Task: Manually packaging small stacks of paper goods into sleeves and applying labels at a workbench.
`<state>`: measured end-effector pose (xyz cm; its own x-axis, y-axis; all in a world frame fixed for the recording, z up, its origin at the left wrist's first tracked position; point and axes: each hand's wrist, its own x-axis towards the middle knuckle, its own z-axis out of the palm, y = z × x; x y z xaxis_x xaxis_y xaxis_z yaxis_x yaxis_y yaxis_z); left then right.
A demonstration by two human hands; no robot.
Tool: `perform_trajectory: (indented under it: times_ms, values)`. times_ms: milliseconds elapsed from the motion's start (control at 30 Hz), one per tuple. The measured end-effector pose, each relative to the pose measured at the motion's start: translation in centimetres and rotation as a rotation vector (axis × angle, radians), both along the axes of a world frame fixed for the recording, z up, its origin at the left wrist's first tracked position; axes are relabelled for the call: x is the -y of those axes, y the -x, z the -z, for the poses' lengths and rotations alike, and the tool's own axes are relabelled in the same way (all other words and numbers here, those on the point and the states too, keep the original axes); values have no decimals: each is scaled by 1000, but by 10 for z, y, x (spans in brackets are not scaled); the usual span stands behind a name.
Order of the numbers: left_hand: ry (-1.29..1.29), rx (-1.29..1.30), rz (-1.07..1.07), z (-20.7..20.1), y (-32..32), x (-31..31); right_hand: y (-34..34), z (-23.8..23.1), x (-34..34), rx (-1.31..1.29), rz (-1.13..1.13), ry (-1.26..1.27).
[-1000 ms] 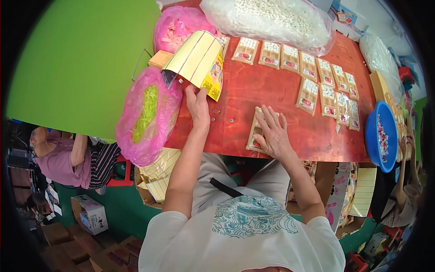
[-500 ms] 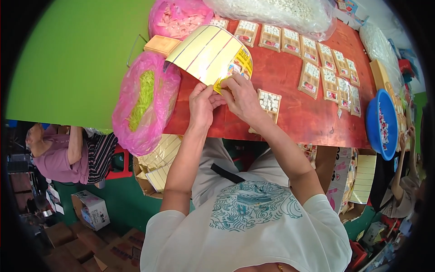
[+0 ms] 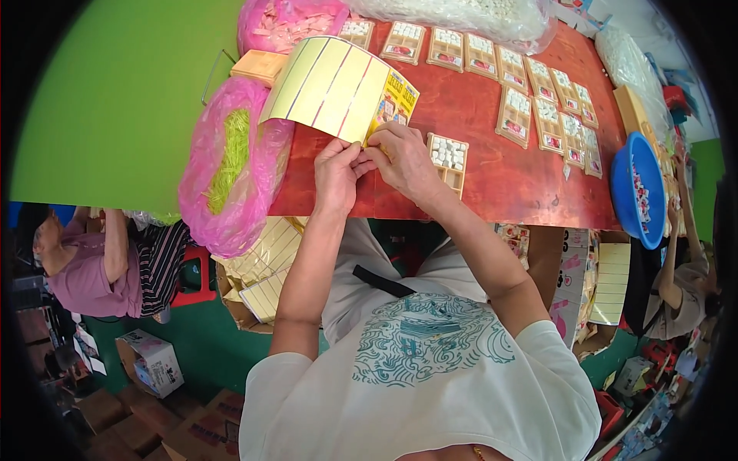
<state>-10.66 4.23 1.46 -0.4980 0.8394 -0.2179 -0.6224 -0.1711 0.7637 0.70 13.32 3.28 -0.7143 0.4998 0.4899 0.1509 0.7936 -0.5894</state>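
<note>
On the smooth red bench, logged from my remote seat: one flexible pale-yellow sheet with dark cross-lines and a bright printed panel at its right end; arched, long axis running roughly left to right, bulk ahead of and to the left of the grips, near edge meeting the fingertips. Left hand: grip together, thumb and finger pinching that edge beside the panel. Right hand: fingers bent at the panel's near corner, almost meeting the left fingertips; whether this grip is clamped I cannot tell, the knuckles hiding the contact. Beside it: one tan rectangular compartmented tray, small white blocks in its far part; long axis pointing away from the body, far end leaning slightly right. I place it just right of the right hand, partly hidden by that arm; the left hand is farther off. Also listed: similar tan trays in rows beyond, to the right; one translucent pink bag of green strands, left of the left hand
</note>
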Motion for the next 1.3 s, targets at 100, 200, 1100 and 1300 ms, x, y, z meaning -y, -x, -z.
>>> perform_trajectory:
  times_ms: [100,200,1100,1300]
  values:
    - [14,-43,-30,-4,-6,0,2,0,3,-57,21,93]
    - [25,-71,-74,-4,-9,1,3,-2,6,-68,47,117]
    - [135,-390,-544,31,122,-3,-153,-35,-97,-792,-154,1343]
    - [31,-883,-732,-44,-5,23,-199,-51,-35,-685,-30,1143]
